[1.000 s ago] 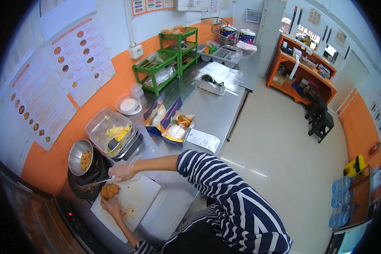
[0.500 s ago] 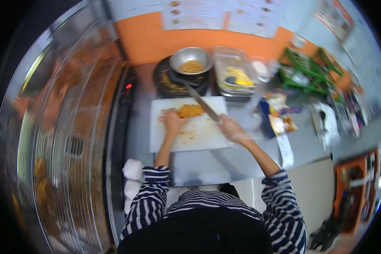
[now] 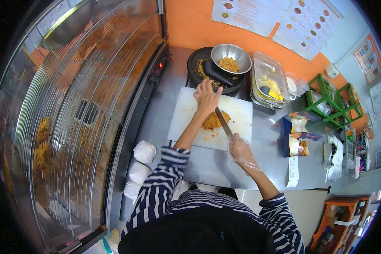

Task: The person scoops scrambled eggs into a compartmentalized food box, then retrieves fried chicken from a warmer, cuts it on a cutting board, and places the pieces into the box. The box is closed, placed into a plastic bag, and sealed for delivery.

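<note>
My left hand [image 3: 206,98] is open, its fingers spread over the far edge of the white cutting board [image 3: 186,112], near the rim of a black mortar [image 3: 195,63]. A dark pestle [image 3: 218,75] and yellowish crumbs lie in the mortar. My right hand [image 3: 240,150], in a clear plastic glove, is closed around the handle of a knife [image 3: 223,120]. The blade slants up and to the left across a golden-brown piece of fried food [image 3: 210,122], which looks like breaded chicken. Crumbs dot the board around it.
A metal bowl [image 3: 242,57] of crumbly food rests on the mortar. Beside it stands a glass container [image 3: 258,86] with yellow pieces. Further right are an opened food box [image 3: 287,142], a paper slip [image 3: 292,173] and green baskets [image 3: 321,101]. A glass display warmer [image 3: 133,97] borders the left, near white wrapped bundles [image 3: 144,151].
My left hand has let go of the fried food and moved up toward the mortar, opening. The knife blade has come down across the food. The whole view has shifted and turned.
</note>
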Available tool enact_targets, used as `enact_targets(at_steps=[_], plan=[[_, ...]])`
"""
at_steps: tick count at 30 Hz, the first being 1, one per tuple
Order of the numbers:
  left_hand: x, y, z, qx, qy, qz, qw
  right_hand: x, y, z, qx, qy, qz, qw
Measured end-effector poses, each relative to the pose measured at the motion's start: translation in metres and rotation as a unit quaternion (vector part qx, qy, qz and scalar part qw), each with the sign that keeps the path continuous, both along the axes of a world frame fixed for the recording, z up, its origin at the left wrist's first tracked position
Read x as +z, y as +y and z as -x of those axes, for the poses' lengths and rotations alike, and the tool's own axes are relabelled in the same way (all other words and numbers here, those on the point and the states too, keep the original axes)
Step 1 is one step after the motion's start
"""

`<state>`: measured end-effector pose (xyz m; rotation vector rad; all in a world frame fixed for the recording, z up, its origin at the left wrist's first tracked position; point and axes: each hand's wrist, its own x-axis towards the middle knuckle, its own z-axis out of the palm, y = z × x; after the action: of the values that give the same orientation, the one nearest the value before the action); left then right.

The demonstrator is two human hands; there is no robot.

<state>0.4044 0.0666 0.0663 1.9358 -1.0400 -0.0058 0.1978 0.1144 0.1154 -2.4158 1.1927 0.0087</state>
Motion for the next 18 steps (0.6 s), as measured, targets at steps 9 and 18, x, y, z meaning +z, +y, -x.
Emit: enact_targets(at_steps=[9,18], plan=[[-0.048,-0.030,-0.011,-0.017,-0.176,-0.114,0.978,-0.005,-0.002,-0.016,0.001,0.107,-0.066,0.992],[-0.043,-0.036,-0.056,0.007,-0.275,-0.110,0.955,-0.049,-0.024,-0.039,0.067,-0.016,0.002,0.998]])
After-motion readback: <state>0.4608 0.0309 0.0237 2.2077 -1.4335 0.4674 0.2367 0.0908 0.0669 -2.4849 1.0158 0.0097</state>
